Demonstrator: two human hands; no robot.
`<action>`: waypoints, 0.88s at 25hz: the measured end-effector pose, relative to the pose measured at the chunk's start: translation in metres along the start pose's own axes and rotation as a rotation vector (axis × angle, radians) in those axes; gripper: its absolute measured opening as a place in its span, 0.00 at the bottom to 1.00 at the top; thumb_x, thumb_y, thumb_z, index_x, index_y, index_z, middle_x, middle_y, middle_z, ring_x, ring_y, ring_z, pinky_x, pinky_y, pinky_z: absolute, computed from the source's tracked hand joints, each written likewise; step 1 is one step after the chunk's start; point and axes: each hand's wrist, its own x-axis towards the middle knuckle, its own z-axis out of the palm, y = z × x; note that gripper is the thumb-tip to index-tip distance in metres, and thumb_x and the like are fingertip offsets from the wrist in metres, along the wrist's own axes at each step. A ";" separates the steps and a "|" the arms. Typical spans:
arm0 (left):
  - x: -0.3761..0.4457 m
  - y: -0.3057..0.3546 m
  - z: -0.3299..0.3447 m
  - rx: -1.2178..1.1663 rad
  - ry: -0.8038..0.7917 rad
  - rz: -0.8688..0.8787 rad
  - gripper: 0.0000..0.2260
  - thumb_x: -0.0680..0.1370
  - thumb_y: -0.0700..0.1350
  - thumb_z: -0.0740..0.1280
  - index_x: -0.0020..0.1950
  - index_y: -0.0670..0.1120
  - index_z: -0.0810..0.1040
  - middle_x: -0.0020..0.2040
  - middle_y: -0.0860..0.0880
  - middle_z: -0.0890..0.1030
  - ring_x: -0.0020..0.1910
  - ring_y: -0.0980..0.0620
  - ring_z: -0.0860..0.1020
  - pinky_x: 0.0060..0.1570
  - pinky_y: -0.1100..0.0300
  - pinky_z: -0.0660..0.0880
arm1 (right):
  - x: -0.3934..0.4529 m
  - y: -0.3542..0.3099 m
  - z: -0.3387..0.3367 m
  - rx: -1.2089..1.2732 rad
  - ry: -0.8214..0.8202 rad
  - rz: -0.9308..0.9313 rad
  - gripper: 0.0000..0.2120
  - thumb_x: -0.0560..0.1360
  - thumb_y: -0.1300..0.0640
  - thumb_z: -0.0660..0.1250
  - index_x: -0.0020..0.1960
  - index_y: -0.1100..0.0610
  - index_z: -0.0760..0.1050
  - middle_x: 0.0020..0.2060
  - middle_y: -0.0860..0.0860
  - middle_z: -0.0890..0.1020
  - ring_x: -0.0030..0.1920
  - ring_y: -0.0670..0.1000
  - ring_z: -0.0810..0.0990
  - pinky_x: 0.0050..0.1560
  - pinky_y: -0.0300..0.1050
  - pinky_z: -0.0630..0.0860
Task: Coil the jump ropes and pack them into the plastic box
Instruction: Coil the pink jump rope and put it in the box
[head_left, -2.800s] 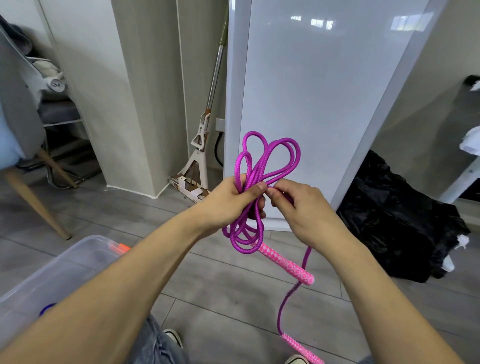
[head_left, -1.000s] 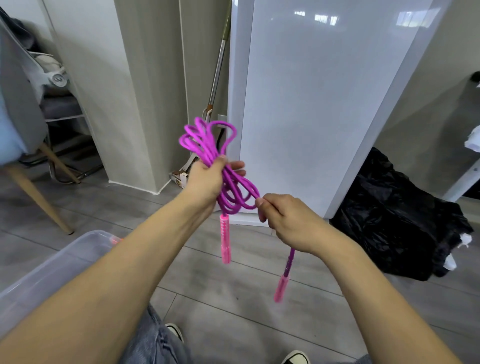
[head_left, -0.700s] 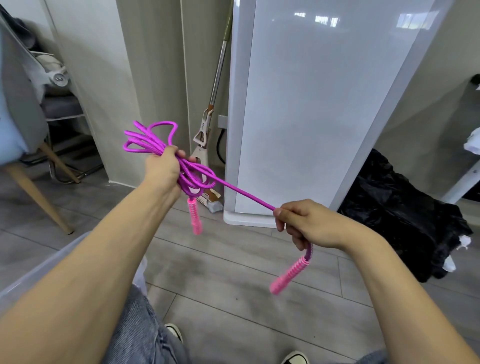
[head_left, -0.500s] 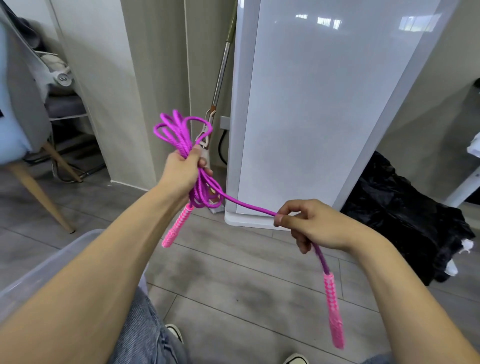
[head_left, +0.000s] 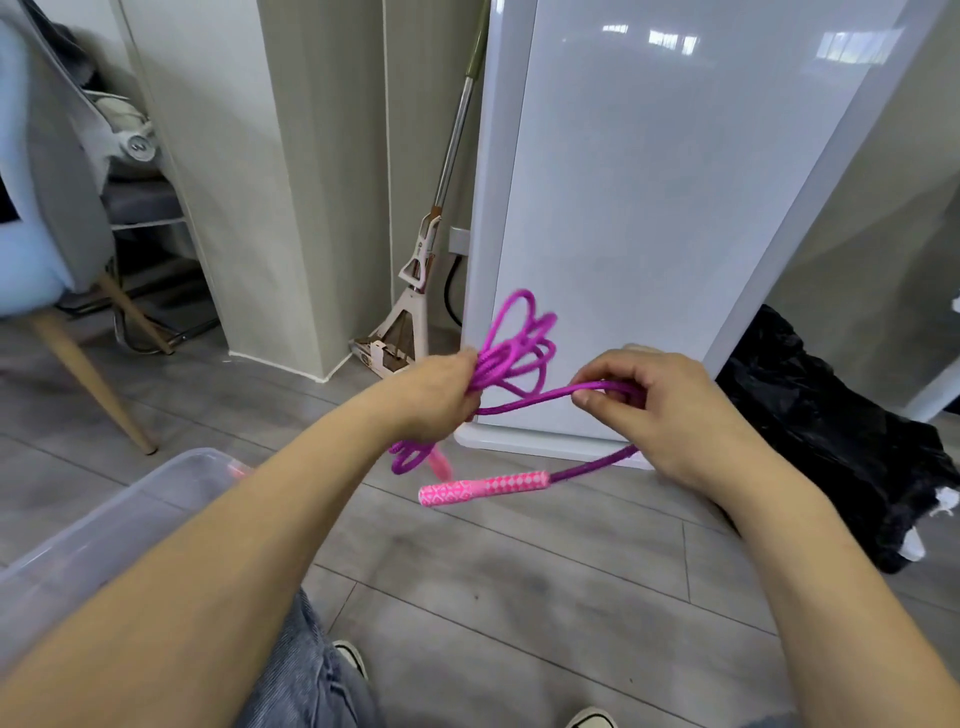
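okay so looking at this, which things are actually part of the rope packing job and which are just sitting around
Part of the job:
purple jump rope
pink handle
clear plastic box
left hand, gripping the coil
right hand, pinching the loose strand

Just lying about:
mop
black bag
chair
white panel

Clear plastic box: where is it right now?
Head view, lower left: the clear plastic box sits on the grey floor, partly hidden behind the left forearm, below the hand-held purple jump rope.
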 end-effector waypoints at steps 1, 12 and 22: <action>0.002 0.002 0.004 0.122 -0.017 0.024 0.04 0.82 0.43 0.60 0.54 0.48 0.65 0.51 0.43 0.80 0.45 0.44 0.76 0.48 0.49 0.76 | 0.000 -0.003 0.000 -0.044 0.023 -0.058 0.02 0.76 0.51 0.73 0.49 0.47 0.83 0.37 0.44 0.77 0.38 0.45 0.75 0.38 0.35 0.68; -0.002 0.016 0.031 0.817 0.047 0.301 0.01 0.81 0.42 0.56 0.51 0.47 0.64 0.49 0.46 0.79 0.51 0.44 0.74 0.56 0.50 0.67 | -0.014 -0.036 -0.016 0.019 -0.107 -0.188 0.04 0.71 0.56 0.78 0.45 0.50 0.87 0.39 0.45 0.80 0.35 0.39 0.77 0.35 0.27 0.66; -0.039 0.046 0.026 0.761 0.314 0.530 0.09 0.77 0.39 0.50 0.45 0.46 0.69 0.39 0.47 0.77 0.40 0.43 0.71 0.47 0.49 0.68 | 0.000 -0.014 -0.005 0.141 -0.047 0.038 0.02 0.76 0.53 0.73 0.45 0.51 0.82 0.38 0.38 0.82 0.30 0.46 0.74 0.35 0.35 0.73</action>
